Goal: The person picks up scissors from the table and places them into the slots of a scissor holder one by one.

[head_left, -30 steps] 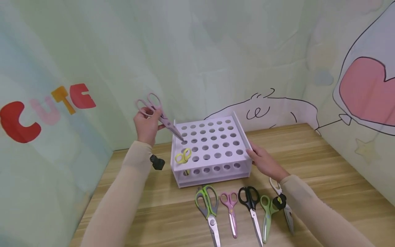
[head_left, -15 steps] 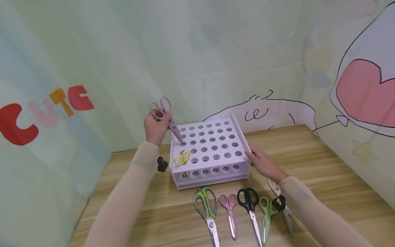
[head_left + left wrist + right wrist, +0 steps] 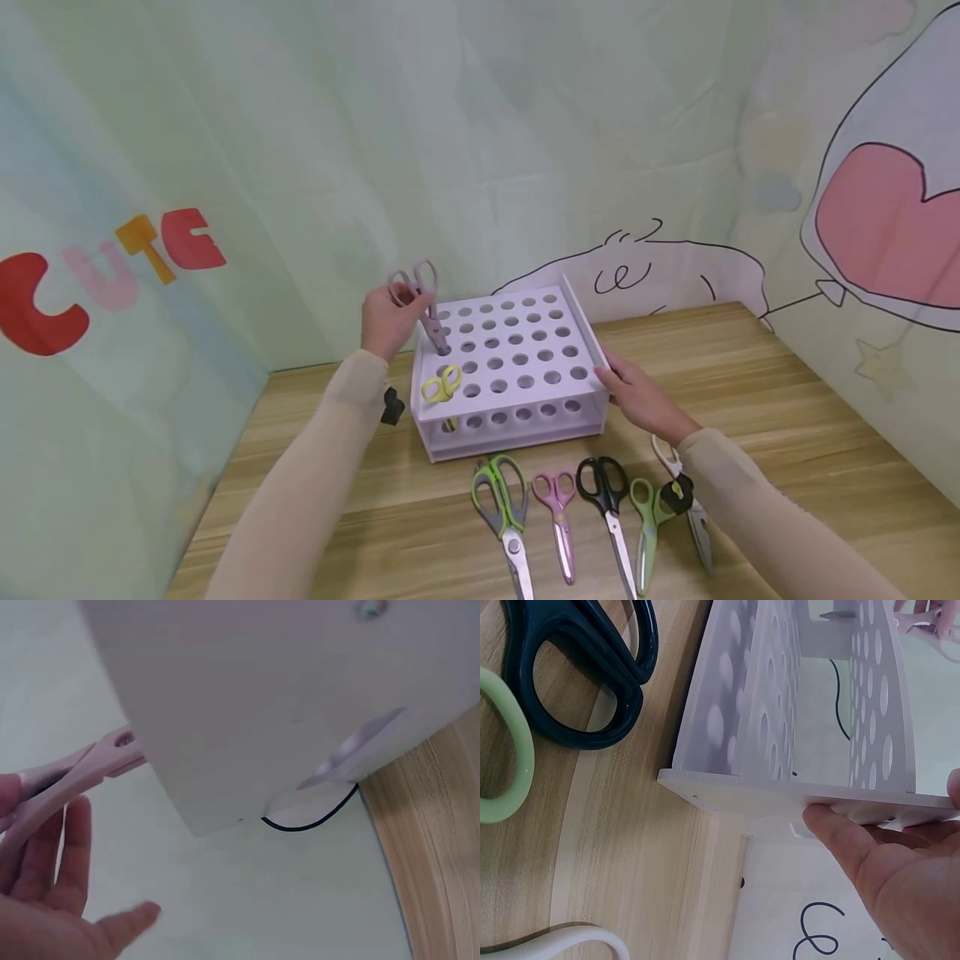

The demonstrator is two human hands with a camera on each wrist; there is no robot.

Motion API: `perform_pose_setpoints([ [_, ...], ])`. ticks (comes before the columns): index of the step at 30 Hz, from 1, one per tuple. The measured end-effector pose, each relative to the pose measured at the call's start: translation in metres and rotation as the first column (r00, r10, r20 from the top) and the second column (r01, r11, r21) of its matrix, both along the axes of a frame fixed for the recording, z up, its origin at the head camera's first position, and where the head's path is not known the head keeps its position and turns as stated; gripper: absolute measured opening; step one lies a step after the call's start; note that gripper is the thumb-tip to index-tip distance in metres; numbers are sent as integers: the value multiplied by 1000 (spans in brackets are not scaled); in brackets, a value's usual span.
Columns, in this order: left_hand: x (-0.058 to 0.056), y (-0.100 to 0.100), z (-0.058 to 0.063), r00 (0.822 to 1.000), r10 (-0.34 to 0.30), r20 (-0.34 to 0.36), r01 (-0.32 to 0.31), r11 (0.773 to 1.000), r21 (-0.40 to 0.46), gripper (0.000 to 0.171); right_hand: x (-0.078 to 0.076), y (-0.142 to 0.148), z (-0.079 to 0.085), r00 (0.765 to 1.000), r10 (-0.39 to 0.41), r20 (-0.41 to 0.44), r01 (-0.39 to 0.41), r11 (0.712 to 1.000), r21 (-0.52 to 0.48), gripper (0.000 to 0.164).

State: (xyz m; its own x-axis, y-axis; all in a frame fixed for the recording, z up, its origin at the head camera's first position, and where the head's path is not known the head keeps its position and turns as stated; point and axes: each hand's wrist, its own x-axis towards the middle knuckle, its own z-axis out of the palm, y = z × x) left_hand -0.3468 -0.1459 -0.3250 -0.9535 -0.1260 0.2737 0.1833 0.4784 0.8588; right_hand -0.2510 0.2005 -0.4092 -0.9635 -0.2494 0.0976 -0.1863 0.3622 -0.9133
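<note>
My left hand [image 3: 390, 321] holds pale pink scissors [image 3: 433, 327] by their finger loops, blades pointing down into a hole near the left edge of the white rack [image 3: 517, 442]. In the right wrist view, a blade tip [image 3: 838, 614] shows beneath the rack's perforated top panel. The left wrist view has the scissors' pink shanks [image 3: 97, 761] partly hidden behind the side wall. My right hand [image 3: 643, 393] grips the rack's right side wall, fingers on the outside and thumb at the upper edge. Small yellow scissors [image 3: 442, 385] stand in a front-left hole.
In front of the rack lie green-and-grey scissors [image 3: 504, 508], pink scissors [image 3: 558, 508], black-handled scissors [image 3: 606, 492], green scissors [image 3: 647, 525] and white-handled scissors [image 3: 699, 533], partly under my right wrist. A printed cloth backdrop [image 3: 360, 150] rises behind the wooden table [image 3: 810, 467].
My left hand has moved right and brought the pale pink scissors more upright, and their blades have sunk lower into the hole. The right hand keeps its grip on the rack.
</note>
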Motion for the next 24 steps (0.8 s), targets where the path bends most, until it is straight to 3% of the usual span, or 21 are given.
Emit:
perform_pose_setpoints([
  [4,0,-3,-4,999,-26,29,28,997,-76,27,0,-2,1,1000,4,2,-4,1000,3,54],
  [13,-1,6,-8,995,-20,95,42,972,-232,29,2,0,4,1000,-18,-4,18,1000,-3,55],
  [24,6,6,-12,993,-15,119,42,972,-229,29,3,-1,1,1000,-3,-3,3,1000,8,54],
])
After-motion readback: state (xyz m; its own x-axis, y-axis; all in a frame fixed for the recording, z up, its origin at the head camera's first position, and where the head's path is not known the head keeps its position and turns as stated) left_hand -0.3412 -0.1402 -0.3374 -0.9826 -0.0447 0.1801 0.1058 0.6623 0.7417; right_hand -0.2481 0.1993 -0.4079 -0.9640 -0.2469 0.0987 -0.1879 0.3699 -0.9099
